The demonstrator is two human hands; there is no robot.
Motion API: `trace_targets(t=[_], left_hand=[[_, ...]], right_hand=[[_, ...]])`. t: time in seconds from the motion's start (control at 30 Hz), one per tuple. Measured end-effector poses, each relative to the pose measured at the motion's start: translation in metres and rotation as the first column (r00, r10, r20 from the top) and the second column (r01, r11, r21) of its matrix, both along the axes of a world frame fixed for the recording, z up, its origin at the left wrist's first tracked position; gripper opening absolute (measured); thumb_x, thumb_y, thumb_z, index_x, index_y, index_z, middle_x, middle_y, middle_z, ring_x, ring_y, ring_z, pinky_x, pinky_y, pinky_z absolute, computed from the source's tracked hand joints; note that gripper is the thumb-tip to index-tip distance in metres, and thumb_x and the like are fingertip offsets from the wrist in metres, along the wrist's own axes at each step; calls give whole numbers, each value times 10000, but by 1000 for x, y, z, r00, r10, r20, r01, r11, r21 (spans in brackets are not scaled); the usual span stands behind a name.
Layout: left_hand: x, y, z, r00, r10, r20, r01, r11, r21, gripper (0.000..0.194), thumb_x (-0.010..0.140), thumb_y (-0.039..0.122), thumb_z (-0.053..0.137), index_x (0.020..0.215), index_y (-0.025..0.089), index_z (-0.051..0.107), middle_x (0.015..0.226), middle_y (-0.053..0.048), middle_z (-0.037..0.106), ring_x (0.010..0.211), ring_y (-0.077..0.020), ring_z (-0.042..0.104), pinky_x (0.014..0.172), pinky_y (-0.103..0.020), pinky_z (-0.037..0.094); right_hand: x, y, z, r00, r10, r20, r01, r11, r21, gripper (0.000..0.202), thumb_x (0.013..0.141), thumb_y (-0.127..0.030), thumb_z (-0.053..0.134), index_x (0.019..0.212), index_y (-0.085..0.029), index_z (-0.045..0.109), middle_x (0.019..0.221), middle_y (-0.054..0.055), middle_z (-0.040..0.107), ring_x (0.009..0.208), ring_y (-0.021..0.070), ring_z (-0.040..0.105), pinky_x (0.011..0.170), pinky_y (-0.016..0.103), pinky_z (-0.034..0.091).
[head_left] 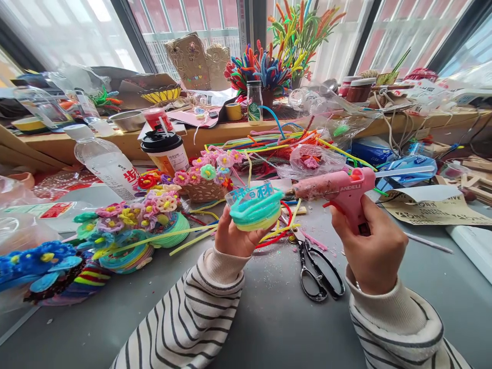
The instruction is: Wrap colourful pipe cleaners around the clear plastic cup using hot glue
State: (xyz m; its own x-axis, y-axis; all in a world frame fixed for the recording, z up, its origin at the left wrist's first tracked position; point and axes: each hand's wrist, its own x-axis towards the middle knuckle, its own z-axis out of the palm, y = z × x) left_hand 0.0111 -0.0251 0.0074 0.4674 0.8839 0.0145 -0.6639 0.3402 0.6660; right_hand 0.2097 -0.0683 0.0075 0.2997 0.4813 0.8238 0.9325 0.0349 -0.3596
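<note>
My left hand point(239, 237) is wrapped around a small clear plastic cup point(255, 207) whose side is wound with turquoise and yellow pipe cleaners. Blue lettering shows on the bare upper part of the cup. In my right hand point(371, 246) is a pink hot glue gun point(338, 187), gripped by its handle. Its nozzle points left and sits close to the cup's right rim; whether the two touch I cannot tell. A glue stick point(403, 171) sticks out of the gun's back. Black-handled scissors point(319, 269) lie on the grey table between my forearms.
Pipe-cleaner flower baskets point(138, 230) crowd the left side. Behind them stand a plastic bottle point(105, 159) and a black-lidded drink cup point(165, 154). Loose pipe cleaners point(269, 141) pile up at the back, below a cluttered ledge point(215, 130). A brown paper bag point(438, 207) lies at right.
</note>
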Motion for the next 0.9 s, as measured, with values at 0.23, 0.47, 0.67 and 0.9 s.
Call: trace_targets(t=[0.23,0.47,0.67,0.9], left_hand=[[-3,2,-4,996,-72,58,73,997,-5,543,667,568,593,1067,201,591,1114,-93,626,1062,-271,569,967,-405,401],[-6,5,-11,976,-151,159,143,988,62,547,748,531,512,1158,170,527,1179,-101,595,1113,-279,533,1021,-425,335],[-9,7,-16,978,-169,121,162,985,64,730,758,561,466,1348,168,293,1307,-140,484,1163,-307,485,1047,-457,276],[-10,12,-23,970,-194,149,179,978,106,731,722,566,508,1309,158,352,1292,-148,493,1151,-322,492,1031,-472,300]], right_hand=[[-2,-4,2,1000,4,-15,-4,1000,25,263,734,-390,589,717,-130,627,512,22,531,463,126,480,439,252,350],[-3,-6,4,999,18,30,-20,997,69,260,723,-359,616,683,-102,625,494,29,522,460,124,485,417,245,313],[-3,-6,2,1000,19,17,-19,999,50,228,733,-334,608,744,-108,640,534,37,555,479,138,518,432,251,338],[-3,-8,2,999,33,26,-34,998,47,251,743,-321,606,786,-78,648,647,103,644,531,168,582,463,264,396]])
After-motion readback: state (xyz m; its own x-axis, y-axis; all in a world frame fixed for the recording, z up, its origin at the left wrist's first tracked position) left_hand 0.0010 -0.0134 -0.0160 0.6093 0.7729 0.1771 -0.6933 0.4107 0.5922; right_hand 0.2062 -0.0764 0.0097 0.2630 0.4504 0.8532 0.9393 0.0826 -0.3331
